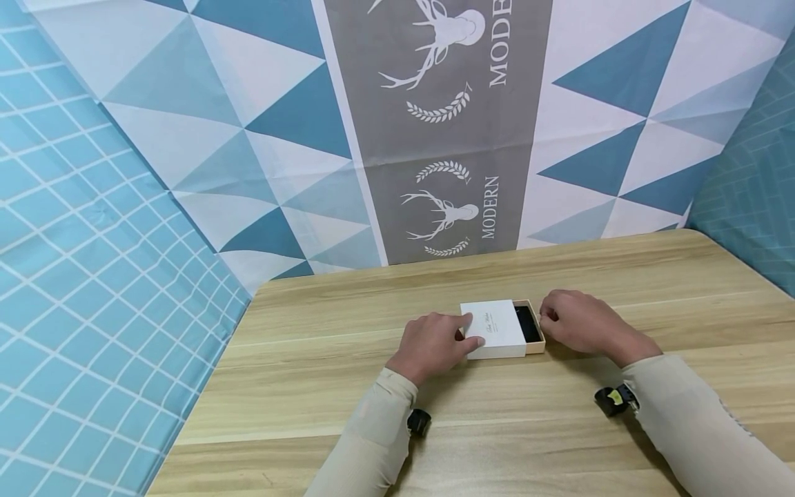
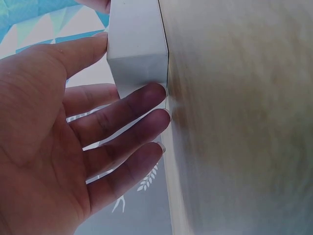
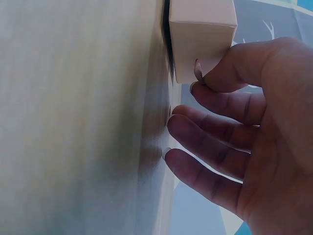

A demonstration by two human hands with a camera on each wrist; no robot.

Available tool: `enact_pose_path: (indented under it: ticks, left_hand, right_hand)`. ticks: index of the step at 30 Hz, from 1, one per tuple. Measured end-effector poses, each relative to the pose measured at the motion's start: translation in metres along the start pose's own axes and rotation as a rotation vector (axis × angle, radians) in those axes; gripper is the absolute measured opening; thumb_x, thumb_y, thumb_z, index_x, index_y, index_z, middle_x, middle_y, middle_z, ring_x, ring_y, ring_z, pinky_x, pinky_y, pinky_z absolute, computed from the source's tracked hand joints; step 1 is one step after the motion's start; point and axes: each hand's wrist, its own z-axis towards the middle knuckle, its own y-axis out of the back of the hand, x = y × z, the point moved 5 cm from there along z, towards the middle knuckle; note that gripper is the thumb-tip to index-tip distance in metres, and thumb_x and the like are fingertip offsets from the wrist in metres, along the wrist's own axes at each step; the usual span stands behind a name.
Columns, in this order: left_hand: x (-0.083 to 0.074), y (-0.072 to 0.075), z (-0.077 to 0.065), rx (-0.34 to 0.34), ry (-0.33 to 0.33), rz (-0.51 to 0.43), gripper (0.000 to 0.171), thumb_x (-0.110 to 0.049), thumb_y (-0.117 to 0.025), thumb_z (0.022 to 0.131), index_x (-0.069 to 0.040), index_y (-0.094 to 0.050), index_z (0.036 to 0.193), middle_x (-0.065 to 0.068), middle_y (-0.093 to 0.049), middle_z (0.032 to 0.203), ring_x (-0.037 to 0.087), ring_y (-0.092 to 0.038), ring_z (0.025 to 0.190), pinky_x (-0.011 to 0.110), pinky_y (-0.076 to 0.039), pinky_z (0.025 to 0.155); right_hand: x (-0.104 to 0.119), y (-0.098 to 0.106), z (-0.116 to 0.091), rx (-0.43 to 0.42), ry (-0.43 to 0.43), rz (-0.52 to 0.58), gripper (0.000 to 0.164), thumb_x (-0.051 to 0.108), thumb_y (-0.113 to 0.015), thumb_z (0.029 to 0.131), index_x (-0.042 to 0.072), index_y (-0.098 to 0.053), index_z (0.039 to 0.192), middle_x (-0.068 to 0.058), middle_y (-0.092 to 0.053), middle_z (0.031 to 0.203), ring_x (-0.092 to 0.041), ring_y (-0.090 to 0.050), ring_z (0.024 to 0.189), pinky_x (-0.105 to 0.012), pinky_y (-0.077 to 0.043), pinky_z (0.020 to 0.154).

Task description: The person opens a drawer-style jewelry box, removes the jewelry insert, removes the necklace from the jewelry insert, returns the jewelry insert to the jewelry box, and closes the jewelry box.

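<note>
A white box sleeve (image 1: 493, 327) with small dark print on top lies on the table. From its right end protrudes a tan inner drawer (image 1: 535, 348), with a black item (image 1: 528, 324) partly showing inside. My left hand (image 1: 433, 343) is at the sleeve's left end, its thumb and index finger resting on the top. In the left wrist view, the other fingers (image 2: 132, 110) extend loosely by the sleeve's end. Thumb and index finger of my right hand (image 1: 579, 321) pinch a small ribbon pull tab (image 3: 198, 70) on the drawer's end face.
Beneath everything is a light wood-grain table (image 1: 348, 310). A patterned cloth wall (image 1: 447, 138) rises behind its back edge, and a blue grid-patterned cloth (image 1: 93, 276) hangs along the left. Both sleeved forearms reach in from the near side, a small black camera (image 1: 419, 422) at each wrist.
</note>
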Motion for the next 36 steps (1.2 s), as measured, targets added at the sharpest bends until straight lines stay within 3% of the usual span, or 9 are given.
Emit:
enact_pose_path:
  ticks: [36]
  left_hand:
    - [0.0002,-0.0003,0.0009,0.019,0.007,-0.011,0.047,-0.051,-0.062,0.096,-0.025,-0.066,0.135,-0.015,-0.065,0.078,0.005,-0.053,0.065,0.027,-0.040,0.056]
  right_hand:
    - [-0.0041,0.0012,0.0016,-0.002,-0.009,0.068,0.019,0.008,-0.056,0.090,0.013,-0.063,0.074,0.001,-0.053,0.074,-0.015,-0.048,0.066,-0.035,-0.040,0.061]
